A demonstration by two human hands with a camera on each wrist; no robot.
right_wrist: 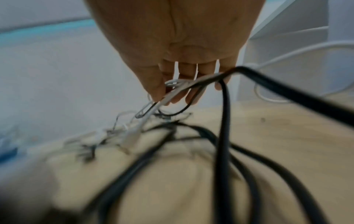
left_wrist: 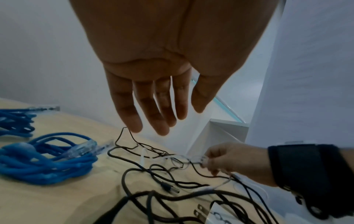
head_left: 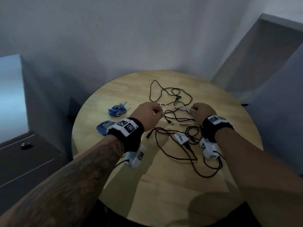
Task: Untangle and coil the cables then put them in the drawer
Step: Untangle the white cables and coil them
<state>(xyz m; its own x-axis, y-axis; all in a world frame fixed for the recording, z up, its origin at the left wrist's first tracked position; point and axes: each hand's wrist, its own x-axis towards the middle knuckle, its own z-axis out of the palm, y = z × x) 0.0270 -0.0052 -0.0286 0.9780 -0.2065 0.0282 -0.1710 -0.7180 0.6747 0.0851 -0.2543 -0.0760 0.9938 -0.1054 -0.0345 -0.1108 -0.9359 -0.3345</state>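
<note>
A tangle of black cables (head_left: 172,95) and a thin white cable (head_left: 170,106) lies on the round wooden table (head_left: 164,185). My right hand (head_left: 194,110) pinches the white cable (right_wrist: 145,121) between thumb and fingers just above the table, and a black cable (right_wrist: 224,121) hangs over its fingers. My left hand (head_left: 159,112) hovers left of it over the tangle; in the left wrist view the left hand (left_wrist: 162,124) has straight fingers and holds nothing. The right hand (left_wrist: 206,162) shows there too, gripping the white cable (left_wrist: 142,157).
Two coiled blue cables (head_left: 117,110) (head_left: 104,127) lie at the table's left side. A white power adapter (head_left: 181,138) sits among the black cables near my wrists. A grey drawer cabinet (head_left: 32,161) stands to the left, white furniture (head_left: 262,63) to the right.
</note>
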